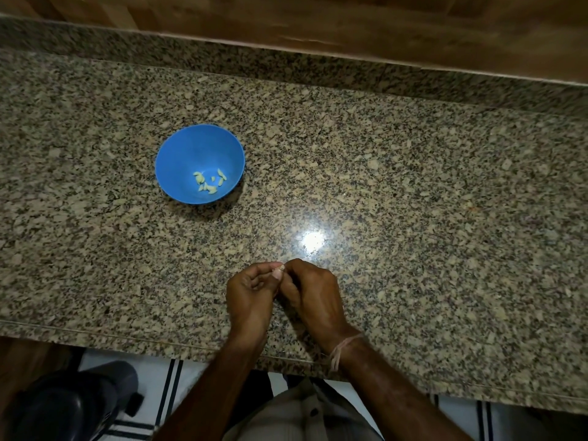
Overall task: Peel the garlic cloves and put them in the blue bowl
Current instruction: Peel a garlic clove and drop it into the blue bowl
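One blue bowl [191, 144] on the speckled bench [413, 186], up and to the left, well apart from both hands. Inside it, about seven peeled garlic cloves [208, 182] (small and pale, hard to count exactly) — clustered near the bottom. One more garlic clove [280, 267] toward the near edge, pinched between left hand [251, 291] and right hand [313, 291] — knuckles together, fingers [276, 274] curled tight around it. One pale thread [339, 350] around the right wrist.
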